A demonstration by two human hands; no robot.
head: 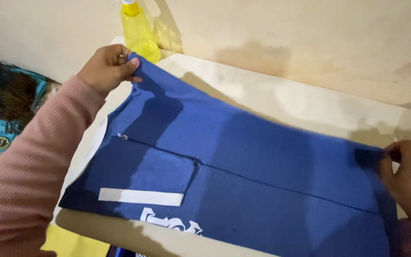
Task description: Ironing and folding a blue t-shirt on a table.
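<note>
A blue garment (258, 162) with a zipper, a pocket, a white stripe and white lettering lies spread across a pale board (281, 95). My left hand (106, 66), in a pink ribbed sleeve, pinches the garment's far left corner and lifts it slightly. My right hand (407, 176) grips the garment's right edge near the frame's right side, fingers curled on the fabric.
A yellow spray bottle (139, 31) stands at the board's far left corner by the beige wall. A heap of dark and teal cloth (3, 109) lies at the left. Something yellow (72, 242) shows under the board's near edge.
</note>
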